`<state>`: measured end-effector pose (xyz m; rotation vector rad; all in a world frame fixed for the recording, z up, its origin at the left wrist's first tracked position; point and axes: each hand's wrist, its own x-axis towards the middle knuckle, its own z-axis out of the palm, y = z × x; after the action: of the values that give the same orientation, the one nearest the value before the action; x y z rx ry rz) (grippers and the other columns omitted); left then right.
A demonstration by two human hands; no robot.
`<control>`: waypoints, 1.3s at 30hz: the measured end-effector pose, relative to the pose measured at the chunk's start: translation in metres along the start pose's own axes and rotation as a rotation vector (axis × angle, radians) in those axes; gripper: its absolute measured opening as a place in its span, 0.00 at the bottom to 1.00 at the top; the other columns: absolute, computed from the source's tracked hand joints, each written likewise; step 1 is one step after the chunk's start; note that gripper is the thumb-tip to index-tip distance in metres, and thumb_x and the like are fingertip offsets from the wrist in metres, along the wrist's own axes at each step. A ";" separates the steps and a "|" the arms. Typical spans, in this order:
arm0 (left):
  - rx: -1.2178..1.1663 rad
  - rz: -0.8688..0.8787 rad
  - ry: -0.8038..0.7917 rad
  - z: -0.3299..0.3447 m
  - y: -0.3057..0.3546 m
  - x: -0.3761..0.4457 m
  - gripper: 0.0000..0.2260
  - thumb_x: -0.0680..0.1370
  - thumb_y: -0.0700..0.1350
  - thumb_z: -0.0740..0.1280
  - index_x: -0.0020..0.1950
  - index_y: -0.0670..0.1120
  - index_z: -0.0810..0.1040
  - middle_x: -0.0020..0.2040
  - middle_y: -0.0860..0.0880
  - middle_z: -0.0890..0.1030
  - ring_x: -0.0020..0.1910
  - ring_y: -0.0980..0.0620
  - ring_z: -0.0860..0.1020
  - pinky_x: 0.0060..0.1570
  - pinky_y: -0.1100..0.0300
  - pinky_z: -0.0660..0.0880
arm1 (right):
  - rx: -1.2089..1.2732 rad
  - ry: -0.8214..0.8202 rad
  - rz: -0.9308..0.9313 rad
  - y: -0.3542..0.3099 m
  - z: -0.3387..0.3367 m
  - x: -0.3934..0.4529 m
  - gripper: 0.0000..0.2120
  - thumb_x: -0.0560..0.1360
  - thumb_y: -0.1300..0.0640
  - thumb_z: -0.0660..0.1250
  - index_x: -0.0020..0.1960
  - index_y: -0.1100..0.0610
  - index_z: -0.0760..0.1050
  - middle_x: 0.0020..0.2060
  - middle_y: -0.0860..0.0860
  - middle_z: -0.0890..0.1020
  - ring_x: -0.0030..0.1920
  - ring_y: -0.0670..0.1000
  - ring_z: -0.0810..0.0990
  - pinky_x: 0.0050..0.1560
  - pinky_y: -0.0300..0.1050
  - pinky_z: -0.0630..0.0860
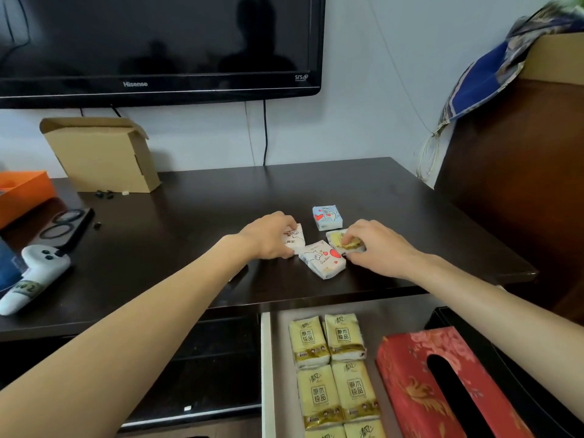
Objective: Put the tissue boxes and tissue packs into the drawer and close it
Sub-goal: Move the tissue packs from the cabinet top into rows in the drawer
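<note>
On the dark table lie several small tissue packs. My left hand grips a white cartoon pack. My right hand pinches a yellow pack. Between my hands lies a white pack with red hearts, and a blue pack sits just behind, untouched. Below the table edge the drawer stands open. It holds several yellow tissue packs in two columns and a red floral tissue box at the right.
A black TV hangs on the wall above. An open cardboard box leans at the back left, near an orange box, a white controller and rings. A brown cabinet stands at the right.
</note>
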<state>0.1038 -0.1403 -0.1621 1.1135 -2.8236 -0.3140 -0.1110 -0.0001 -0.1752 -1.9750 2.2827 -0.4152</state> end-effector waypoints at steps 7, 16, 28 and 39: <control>-0.018 -0.023 0.064 -0.001 -0.001 -0.011 0.30 0.69 0.51 0.77 0.69 0.48 0.72 0.62 0.47 0.74 0.59 0.45 0.74 0.54 0.55 0.70 | -0.026 -0.020 -0.014 0.000 -0.009 -0.009 0.14 0.80 0.56 0.70 0.65 0.50 0.80 0.68 0.47 0.76 0.67 0.49 0.72 0.57 0.48 0.74; 0.013 -0.059 0.146 -0.011 -0.001 -0.039 0.35 0.69 0.51 0.75 0.74 0.45 0.68 0.65 0.45 0.77 0.62 0.44 0.72 0.58 0.54 0.70 | 0.009 -0.240 -0.008 -0.006 -0.011 0.005 0.36 0.77 0.66 0.65 0.82 0.53 0.61 0.80 0.52 0.64 0.79 0.55 0.62 0.72 0.54 0.69; -0.139 0.074 0.165 -0.003 0.043 -0.124 0.29 0.66 0.62 0.74 0.64 0.58 0.70 0.57 0.56 0.77 0.55 0.55 0.73 0.49 0.53 0.74 | 0.135 -0.036 0.057 0.010 -0.025 -0.028 0.25 0.68 0.42 0.80 0.60 0.47 0.75 0.55 0.47 0.76 0.54 0.50 0.77 0.54 0.51 0.76; -0.137 0.136 -0.012 0.050 0.079 -0.198 0.25 0.67 0.60 0.75 0.59 0.58 0.70 0.51 0.61 0.73 0.51 0.58 0.71 0.48 0.57 0.73 | 0.199 -0.012 -0.116 -0.015 -0.027 -0.137 0.24 0.66 0.33 0.75 0.57 0.41 0.73 0.55 0.40 0.78 0.55 0.43 0.79 0.54 0.51 0.79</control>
<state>0.1874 0.0591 -0.1952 0.8917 -2.8197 -0.4954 -0.0821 0.1361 -0.1602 -2.0081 2.0366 -0.6129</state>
